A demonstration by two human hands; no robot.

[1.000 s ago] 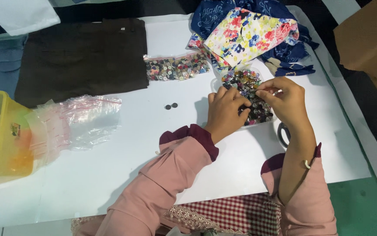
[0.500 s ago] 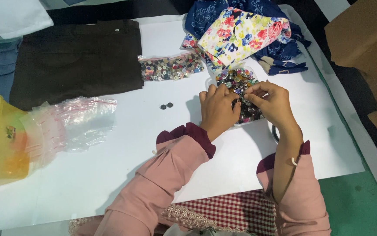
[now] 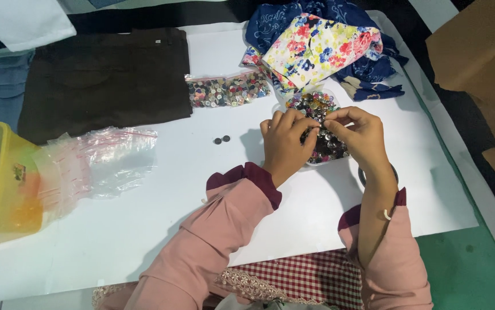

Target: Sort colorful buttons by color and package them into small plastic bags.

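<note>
Fingertips of left hand (image 3: 284, 143) and right hand (image 3: 355, 131) pinched together over button pile (image 3: 319, 129); contents unclear. I'd pick singly, wrists low.

Single head view, looking steeply down from above at white table (image 3: 144, 229), near, hands mid-frame.

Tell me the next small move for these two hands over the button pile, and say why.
Probably lift the pinched button clear of the pile of mixed buttons and set it beside the two dark buttons lying apart on the white table. Left hand and right hand meet fingertip to fingertip over the pile, seemingly on one small piece; the piece itself is too small to tell.
</note>
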